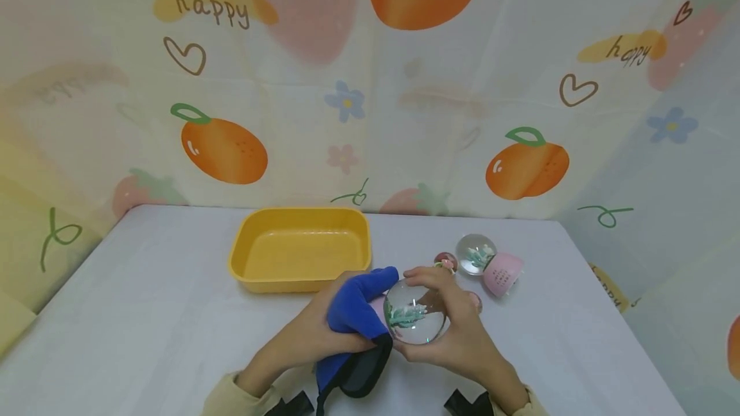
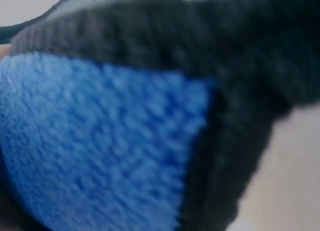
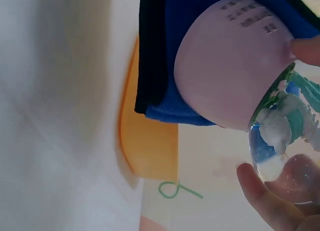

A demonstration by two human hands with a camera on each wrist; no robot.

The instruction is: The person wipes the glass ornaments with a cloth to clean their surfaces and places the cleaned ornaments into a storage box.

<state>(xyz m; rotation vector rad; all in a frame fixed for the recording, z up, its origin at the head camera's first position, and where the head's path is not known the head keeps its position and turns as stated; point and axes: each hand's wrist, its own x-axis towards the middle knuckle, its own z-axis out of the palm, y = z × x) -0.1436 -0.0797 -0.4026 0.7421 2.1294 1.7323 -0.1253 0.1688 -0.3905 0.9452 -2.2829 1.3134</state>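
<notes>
A snow globe (image 1: 424,329) with a clear ball, pale green figures inside and a pink base (image 3: 225,66) is held tilted on its side between both hands. The fingers and thumb of my right hand (image 1: 465,342) grip the clear ball. My left hand (image 1: 312,326) holds a blue cloth (image 1: 351,307) with black edging, and the cloth lies against the pink base. Part of the cloth hangs below that hand. Close up, fuzzy blue cloth (image 2: 100,141) nearly fills the left wrist view, hiding the left fingers there.
A yellow tray (image 1: 300,286) stands behind the left hand. Back right, a second snow globe (image 1: 476,254) with a pink base (image 1: 503,273) lies on its side. Beside it is a small reddish round thing (image 1: 446,260); another pinkish piece (image 1: 476,302) is partly hidden by my right hand.
</notes>
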